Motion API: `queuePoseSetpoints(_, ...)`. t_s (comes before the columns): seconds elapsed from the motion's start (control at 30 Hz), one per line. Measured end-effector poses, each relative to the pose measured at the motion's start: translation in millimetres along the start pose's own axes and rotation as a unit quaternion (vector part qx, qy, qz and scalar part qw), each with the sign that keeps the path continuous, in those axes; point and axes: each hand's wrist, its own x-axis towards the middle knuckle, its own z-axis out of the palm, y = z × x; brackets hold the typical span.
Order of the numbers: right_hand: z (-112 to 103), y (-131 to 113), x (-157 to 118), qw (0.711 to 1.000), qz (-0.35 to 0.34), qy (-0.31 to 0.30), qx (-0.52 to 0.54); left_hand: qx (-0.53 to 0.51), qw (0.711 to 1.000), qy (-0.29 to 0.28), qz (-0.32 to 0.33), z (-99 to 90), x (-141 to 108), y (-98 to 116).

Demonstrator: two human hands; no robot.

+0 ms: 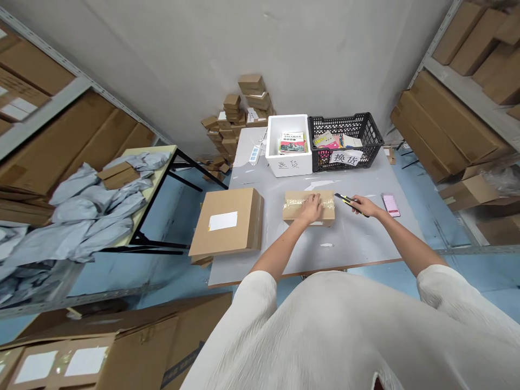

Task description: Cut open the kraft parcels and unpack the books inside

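Note:
A small cardboard box (290, 208) with clear tape across its top lies on the grey table (280, 260) in front of me. My left hand (312, 209) rests on top of it with the fingers stretched out over the tape. To the right of the box, my right hand (362, 206) is closed around a black and yellow box cutter (344, 200). The tip of the cutter points left and comes close to the box's right end; whether it touches, I cannot tell.
A larger carton (239, 238) with a white label stands at the table's left. At the back are a white foam box (289, 166) and a black crate (368, 146), both holding books. A phone (390, 205) lies at right, a power strip (255, 155) at back left.

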Motion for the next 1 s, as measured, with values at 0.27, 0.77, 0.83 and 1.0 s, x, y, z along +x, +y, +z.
queuePoseSetpoints(0.27,14.6,-6.1,-11.5,0.962,-0.136,0.04,-0.233,0.044,0.998,0.036,-0.023,-0.1,15.6,-5.8)
queuePoseSetpoints(0.77,34.9,-0.4,-14.5,0.93,-0.102,0.083,-0.344,0.068,0.997,-0.022,0.012,4.7,25.5,-7.7)
queuePoseSetpoints(0.83,38.6,1.6,-13.0,0.934,-0.099,0.094,-0.33,0.067,0.998,-0.01,0.011,7.8,21.9,-7.0)
queuePoseSetpoints(1.0,44.7,6.7,-14.8,0.938,-0.092,0.111,-0.317,0.066,0.998,0.009,0.009,14.0,14.8,-6.5)
